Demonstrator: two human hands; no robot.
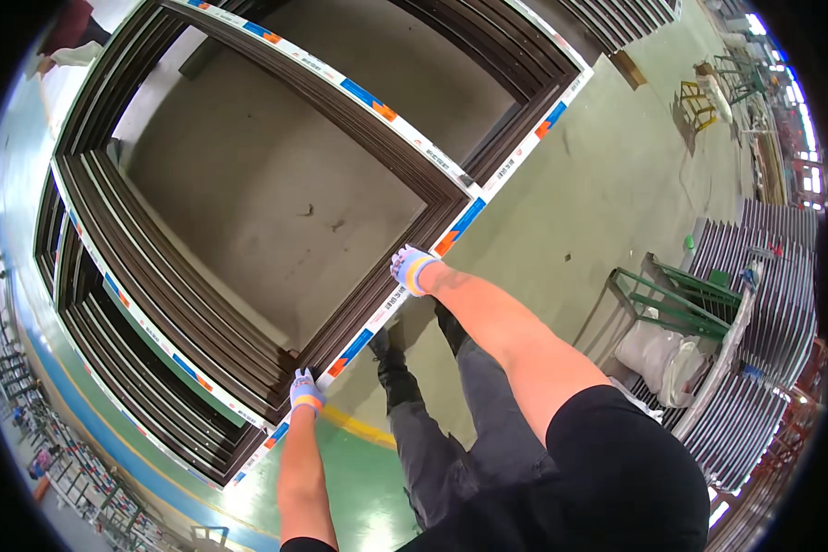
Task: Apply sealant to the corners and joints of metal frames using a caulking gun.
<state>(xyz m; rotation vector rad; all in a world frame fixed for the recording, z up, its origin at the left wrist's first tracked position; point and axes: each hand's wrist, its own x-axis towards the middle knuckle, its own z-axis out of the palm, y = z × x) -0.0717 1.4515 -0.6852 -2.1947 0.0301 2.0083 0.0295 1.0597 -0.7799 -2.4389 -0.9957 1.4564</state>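
Observation:
A stack of large dark brown window frames (239,262) lies in front of me, its outer edges covered with white, blue and orange printed film. My left hand (306,390), in a light glove with an orange cuff, is closed over the near edge close to the left corner. Farther right along that same edge, my right hand (412,268) has its gloved fingers curled over the top frame, near the joint with the crossbar (377,109). The undersides of both grips are hidden.
At the far left corner stands another person in a dark red sleeve (70,22), with a white-gloved hand (78,55). Green metal stands (676,299), white sacks (658,359) and stacked metal profiles (754,331) are to my right. A yellow stand (697,106) sits farther off. My feet are beside the stack.

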